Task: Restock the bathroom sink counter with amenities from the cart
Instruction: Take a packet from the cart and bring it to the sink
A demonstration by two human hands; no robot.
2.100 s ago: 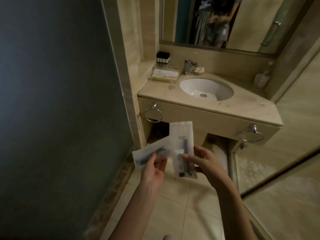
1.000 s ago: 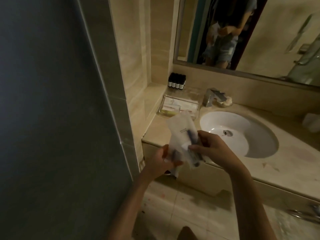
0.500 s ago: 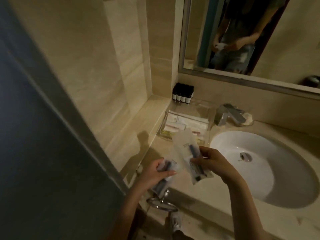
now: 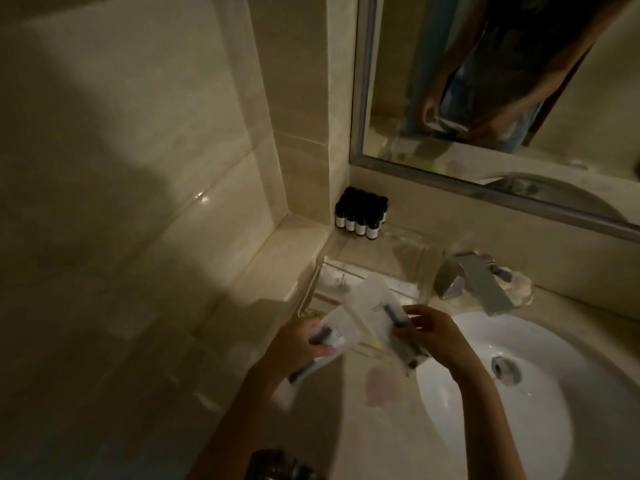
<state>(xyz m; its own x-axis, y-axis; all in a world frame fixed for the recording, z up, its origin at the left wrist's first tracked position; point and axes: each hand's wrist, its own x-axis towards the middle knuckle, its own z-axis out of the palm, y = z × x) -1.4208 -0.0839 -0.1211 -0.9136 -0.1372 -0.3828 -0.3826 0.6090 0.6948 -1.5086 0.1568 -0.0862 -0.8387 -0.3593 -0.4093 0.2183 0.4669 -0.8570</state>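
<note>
Dim, warm light leaves the glossy beige stone wall tiles [image 4: 156, 133] on the left half in shadow, with one small glint at a tile joint. A silver-framed wall mirror [image 4: 358, 98] hangs above the beige stone counter [image 4: 377, 431]. Sunk into the counter is a round white ceramic basin [image 4: 519, 431] with a metal drain [image 4: 505, 369]. An angular chrome faucet [image 4: 481, 285] stands at its back rim. A low tiled ledge [image 4: 277, 265] runs along the left wall.

We can read no text anywhere. The upright packet [image 4: 375, 304], just left of the faucet [image 4: 474, 285], has a small dark print mark, too blurred to read. The lower packet [image 4: 341, 336], further left, shows no lettering we can make out. The dark bottles [image 4: 360, 216], behind and left of the faucet, have white labels with print too small. Sachets in the clear tray [image 4: 320, 271] show faint, unreadable lines.
</note>
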